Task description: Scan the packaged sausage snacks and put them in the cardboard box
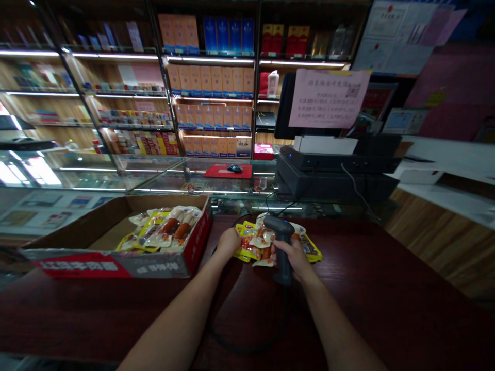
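My right hand (297, 256) is wrapped around the handle of a dark barcode scanner (283, 247), its head above a small heap of snack packets. My left hand (229, 242) is closed at the left edge of the heap, on a yellow snack packet (247, 248); its fingertips are partly hidden. Beside and under the scanner lie clear packets of sausages (266, 252). Another yellow packet (314, 251) pokes out to the right of my right hand. The scanner's dark cable (247, 351) loops over the table toward me.
A shallow cardboard box (116, 264) with several sausage packets (170, 229) stands on the dark red table (367, 288), left of my hands. Behind is a glass counter with a mouse (234, 168) on a red mat (216, 170). A monitor (285, 108) and black cash drawer (332, 183) stand back right.
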